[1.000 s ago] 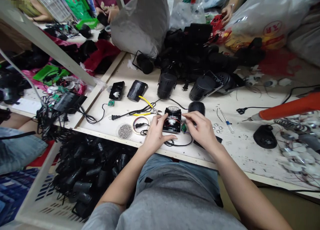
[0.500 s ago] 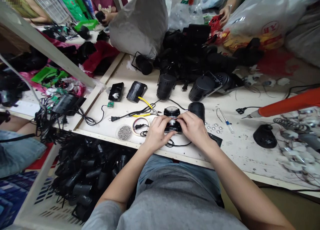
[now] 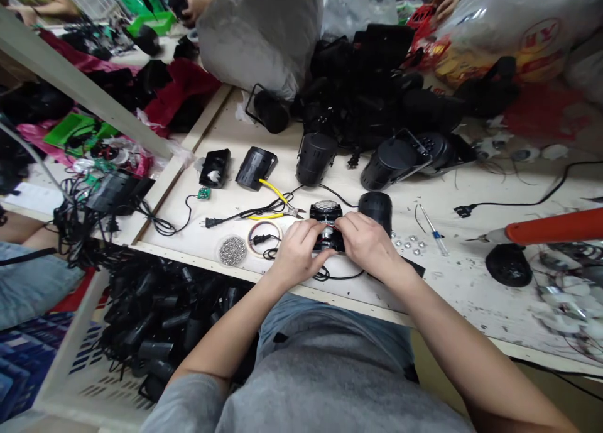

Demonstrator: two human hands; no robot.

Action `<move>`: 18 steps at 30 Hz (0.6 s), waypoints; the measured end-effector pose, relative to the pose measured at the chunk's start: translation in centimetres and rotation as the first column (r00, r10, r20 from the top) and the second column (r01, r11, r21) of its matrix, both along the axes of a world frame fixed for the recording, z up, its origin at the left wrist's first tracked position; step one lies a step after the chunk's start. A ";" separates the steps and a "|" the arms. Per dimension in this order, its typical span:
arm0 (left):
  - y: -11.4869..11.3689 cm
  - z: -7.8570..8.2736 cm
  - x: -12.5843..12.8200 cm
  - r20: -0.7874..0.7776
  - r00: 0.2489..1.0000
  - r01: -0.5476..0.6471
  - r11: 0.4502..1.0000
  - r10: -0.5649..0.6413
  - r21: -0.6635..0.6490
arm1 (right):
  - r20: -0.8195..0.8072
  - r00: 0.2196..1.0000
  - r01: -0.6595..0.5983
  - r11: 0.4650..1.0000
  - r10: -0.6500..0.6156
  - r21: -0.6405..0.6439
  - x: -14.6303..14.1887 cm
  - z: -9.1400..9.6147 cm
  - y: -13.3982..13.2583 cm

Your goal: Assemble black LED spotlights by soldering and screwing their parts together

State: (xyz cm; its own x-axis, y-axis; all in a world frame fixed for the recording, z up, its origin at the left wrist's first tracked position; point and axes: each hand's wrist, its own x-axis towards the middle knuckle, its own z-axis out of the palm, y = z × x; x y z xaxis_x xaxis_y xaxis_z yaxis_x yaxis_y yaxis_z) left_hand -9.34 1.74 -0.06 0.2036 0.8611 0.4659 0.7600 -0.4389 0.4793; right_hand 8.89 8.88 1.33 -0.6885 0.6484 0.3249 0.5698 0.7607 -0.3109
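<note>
While the left hand [image 3: 298, 249] grips the left side of an open black housing [image 3: 325, 212] between fingers and thumb, the right hand [image 3: 366, 241] bends its fingertips in from the right; whether they pinch anything I cannot tell; the housing sits near the front of the tabletop [image 3: 455, 288], yellow-handled cutters [image 3: 293, 211] to its left.

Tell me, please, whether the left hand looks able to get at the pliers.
Probably yes: the pliers lie close to the left hand, and nothing tall stands between, though that hand is on the black housing.
</note>
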 end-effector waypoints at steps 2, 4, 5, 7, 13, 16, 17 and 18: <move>0.0 0.0 0.0 0.002 1.000 -0.002 1.000 0.002 -0.015 | -0.002 1.000 0.006 1.000 -0.006 0.002 0.0 0.0 0.1; 0.0 0.0 0.0 0.000 1.000 -0.012 1.000 0.012 -0.013 | -0.020 1.000 0.021 1.000 -0.021 0.001 0.4 0.3 0.0; 0.0 0.0 0.0 -0.001 1.000 -0.021 1.000 0.021 -0.008 | -0.034 0.999 0.037 0.999 -0.037 0.001 0.8 0.4 -0.1; -0.1 0.0 0.0 0.004 0.999 -0.036 0.999 0.035 0.007 | -0.072 0.992 0.102 0.995 -0.102 0.003 1.8 0.9 -0.7; -0.3 0.1 0.0 0.039 0.999 -0.018 0.999 0.020 -0.035 | -0.015 0.970 0.244 0.969 -0.243 0.049 3.3 0.6 -4.7; -0.3 0.1 0.0 0.040 0.999 -0.002 0.998 0.004 -0.056 | 0.082 0.958 0.270 0.961 -0.274 0.061 2.4 -0.7 -5.9; -0.2 0.1 0.0 0.044 0.999 0.003 0.998 -0.001 -0.058 | 0.094 0.951 0.290 0.955 -0.295 0.066 2.1 -1.1 -5.9; -0.2 0.1 0.0 0.048 0.999 0.007 0.998 -0.004 -0.060 | 0.098 0.944 0.308 0.949 -0.314 0.070 1.9 -1.5 -5.8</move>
State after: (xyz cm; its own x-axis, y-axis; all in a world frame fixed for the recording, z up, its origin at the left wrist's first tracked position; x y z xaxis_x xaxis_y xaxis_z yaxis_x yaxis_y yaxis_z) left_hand -9.31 1.52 0.07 0.1870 0.8869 0.4224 0.7332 -0.4122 0.5409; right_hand 10.75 3.03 -0.15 -0.4876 0.8197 0.3005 0.8082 0.5540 -0.1997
